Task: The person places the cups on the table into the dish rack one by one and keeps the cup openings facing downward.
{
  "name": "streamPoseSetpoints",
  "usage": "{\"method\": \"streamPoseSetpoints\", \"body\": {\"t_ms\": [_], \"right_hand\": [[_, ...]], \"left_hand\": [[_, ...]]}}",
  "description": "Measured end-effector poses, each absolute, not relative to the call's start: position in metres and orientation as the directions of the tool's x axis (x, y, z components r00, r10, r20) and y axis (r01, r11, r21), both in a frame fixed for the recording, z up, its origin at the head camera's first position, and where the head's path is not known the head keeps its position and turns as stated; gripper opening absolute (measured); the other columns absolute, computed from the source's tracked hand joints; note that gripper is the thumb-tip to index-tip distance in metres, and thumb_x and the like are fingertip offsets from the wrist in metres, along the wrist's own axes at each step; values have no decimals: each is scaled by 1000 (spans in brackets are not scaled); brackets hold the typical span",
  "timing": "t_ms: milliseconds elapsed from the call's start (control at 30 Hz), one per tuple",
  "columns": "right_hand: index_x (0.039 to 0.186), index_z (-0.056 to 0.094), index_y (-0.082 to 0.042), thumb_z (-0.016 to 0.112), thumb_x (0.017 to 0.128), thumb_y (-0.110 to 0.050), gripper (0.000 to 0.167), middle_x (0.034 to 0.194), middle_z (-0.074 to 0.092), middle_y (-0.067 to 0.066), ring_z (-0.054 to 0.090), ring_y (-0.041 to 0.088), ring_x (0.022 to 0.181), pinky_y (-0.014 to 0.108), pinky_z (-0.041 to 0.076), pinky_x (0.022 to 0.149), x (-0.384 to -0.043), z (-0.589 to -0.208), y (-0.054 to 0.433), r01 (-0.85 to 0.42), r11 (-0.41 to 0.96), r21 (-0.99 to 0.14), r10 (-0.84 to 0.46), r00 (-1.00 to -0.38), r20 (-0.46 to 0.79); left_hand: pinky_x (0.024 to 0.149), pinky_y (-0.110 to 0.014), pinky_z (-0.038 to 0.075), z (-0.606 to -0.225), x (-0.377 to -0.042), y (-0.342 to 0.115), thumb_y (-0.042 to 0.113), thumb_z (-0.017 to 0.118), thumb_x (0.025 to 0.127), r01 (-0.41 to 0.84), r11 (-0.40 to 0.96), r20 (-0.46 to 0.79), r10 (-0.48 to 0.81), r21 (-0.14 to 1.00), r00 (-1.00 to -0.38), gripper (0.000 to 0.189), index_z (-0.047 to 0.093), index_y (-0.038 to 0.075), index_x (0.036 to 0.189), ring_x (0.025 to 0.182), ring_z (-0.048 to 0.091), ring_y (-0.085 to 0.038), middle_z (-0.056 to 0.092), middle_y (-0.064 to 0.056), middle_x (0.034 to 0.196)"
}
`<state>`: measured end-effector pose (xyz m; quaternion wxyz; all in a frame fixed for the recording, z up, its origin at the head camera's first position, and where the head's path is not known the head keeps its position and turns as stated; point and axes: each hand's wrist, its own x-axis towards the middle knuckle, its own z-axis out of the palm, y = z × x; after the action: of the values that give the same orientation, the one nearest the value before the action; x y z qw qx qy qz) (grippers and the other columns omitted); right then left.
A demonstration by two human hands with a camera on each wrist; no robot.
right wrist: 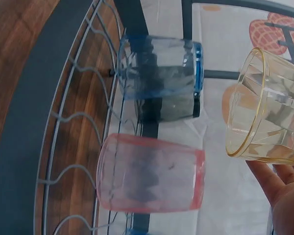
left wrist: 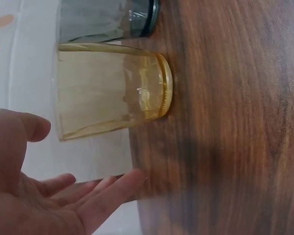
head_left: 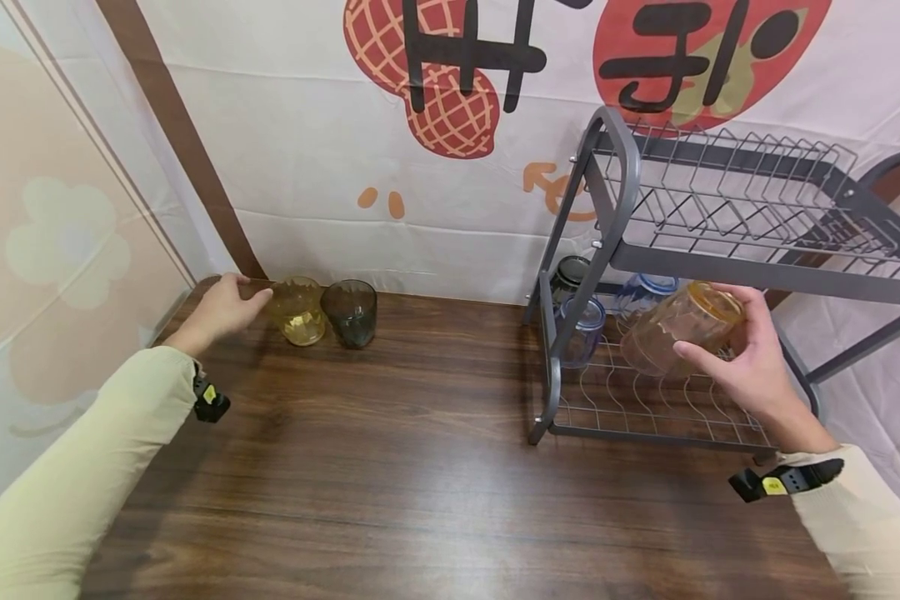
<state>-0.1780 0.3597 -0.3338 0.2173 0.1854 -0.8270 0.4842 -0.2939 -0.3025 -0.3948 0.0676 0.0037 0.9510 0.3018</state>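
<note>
My right hand (head_left: 761, 358) grips a yellow glass (right wrist: 277, 107) over the rack's lower shelf, its base up and its rim down. A pink glass (right wrist: 152, 174) stands upside down on that shelf, apart from the yellow one in the right wrist view. At the table's far left, my left hand (head_left: 228, 310) has its fingers spread beside another yellow glass (left wrist: 110, 93). In the left wrist view a gap shows between thumb and glass. That glass is upright, next to a dark grey glass (head_left: 351, 315).
A grey two-tier dish rack (head_left: 618, 225) stands on the wooden table (head_left: 420, 467) at the right. Its lower shelf also bears a blue glass (right wrist: 159, 68), a purplish-blue glass (head_left: 583, 333) and a dark glass (head_left: 568, 275). A printed cloth (head_left: 285, 167) hangs behind.
</note>
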Motion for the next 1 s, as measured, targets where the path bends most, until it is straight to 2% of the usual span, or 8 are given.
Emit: {"method": "streamPoseSetpoints", "body": {"t_ms": [33,133,233,367,467,633,867,1000], "right_hand": [[150,39,-5,69,74,25,87,135,51,-3,57,9,112,13,48,83,-178,-333,361,-497,477,-725,-85,-847,524],[151,38,-10,69,77,23,87,134,50,-5,56,8,111,12,48,83,-180,-333,365,-461,503,-731,-62,-863,502],[152,37,-12,68,78,24,88,134,50,-5,55,8,113,12,47,85,-184,-334,370,-461,488,-741,-42,-860,508],[153,36,-14,68,78,24,89,133,52,-6,53,8,116,11,46,87,-189,-335,378,-457,480,-749,-16,-858,513],[152,37,-14,68,79,23,88,130,54,-6,55,7,114,9,48,85,-191,-335,383,-439,480,-760,7,-864,504],[151,40,-17,71,81,17,83,125,55,-11,57,3,107,6,50,80,-193,-332,391,-386,540,-748,58,-870,491],[153,37,-23,76,86,1,80,127,41,-20,49,-2,108,1,45,80,-197,-331,401,-228,653,-722,168,-886,432],[152,39,-22,76,86,0,79,128,36,-19,47,-2,109,1,44,80,-200,-333,404,-184,674,-715,219,-875,431]], "left_hand": [[92,-65,48,-396,-295,-303,45,34,108,-43,813,-145,51,581,-988,80,15,-20,150,68,71,-37,46,-48,128],[94,-63,51,-400,-298,-304,47,34,108,-67,795,-190,61,603,-980,83,11,-20,151,73,72,-34,35,-49,139],[93,-58,55,-404,-300,-303,46,35,108,-120,723,-250,75,680,-965,85,7,-20,152,105,66,-46,28,-48,145],[87,-46,62,-407,-301,-302,42,38,108,-229,542,-336,105,809,-936,87,-6,-20,152,135,37,-57,10,-47,153],[84,-41,63,-410,-302,-303,39,39,109,-277,461,-371,124,843,-920,87,-11,-18,151,140,30,-57,0,-44,157],[88,-42,62,-414,-304,-304,37,40,109,-303,418,-395,152,856,-906,87,-13,-18,151,143,24,-58,-2,-43,158],[89,-40,61,-414,-306,-300,32,37,110,-334,375,-414,155,865,-897,82,-14,-18,151,145,18,-57,-7,-41,159],[92,-42,60,-414,-308,-299,29,32,110,-358,335,-427,161,872,-890,76,-13,-17,152,147,13,-56,-10,-36,161]]}}
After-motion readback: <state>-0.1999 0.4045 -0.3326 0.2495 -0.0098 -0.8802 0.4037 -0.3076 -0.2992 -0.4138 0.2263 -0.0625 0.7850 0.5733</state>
